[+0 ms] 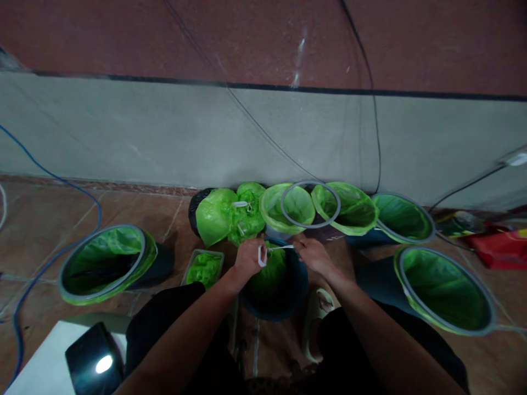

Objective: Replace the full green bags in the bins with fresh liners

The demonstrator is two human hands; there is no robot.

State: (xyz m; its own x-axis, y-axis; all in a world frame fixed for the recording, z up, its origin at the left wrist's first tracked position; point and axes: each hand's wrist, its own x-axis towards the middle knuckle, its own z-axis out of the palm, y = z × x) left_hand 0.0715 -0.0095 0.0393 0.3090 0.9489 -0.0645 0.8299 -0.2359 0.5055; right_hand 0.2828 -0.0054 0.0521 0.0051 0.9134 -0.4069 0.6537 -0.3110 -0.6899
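Between my feet stands a dark blue bin point(303, 282) with a gathered green trash bag point(269, 277) inside it. My left hand point(250, 258) is closed at the neck of the bag, with a loop of white drawstring point(262, 255) showing at its fingers. My right hand point(312, 253) pinches the other end of the drawstring, which is stretched taut between both hands above the bin. The lower part of the bag is shaded inside the bin.
Several lined bins stand around: one at left point(142, 269), others along the wall. A grey ring point(284, 211) rests over two lined bins. Tied green bags point(216, 214) lie by the wall. A tray of green bags point(222, 266) sits near my left foot. A blue cable point(97, 214) crosses the floor.
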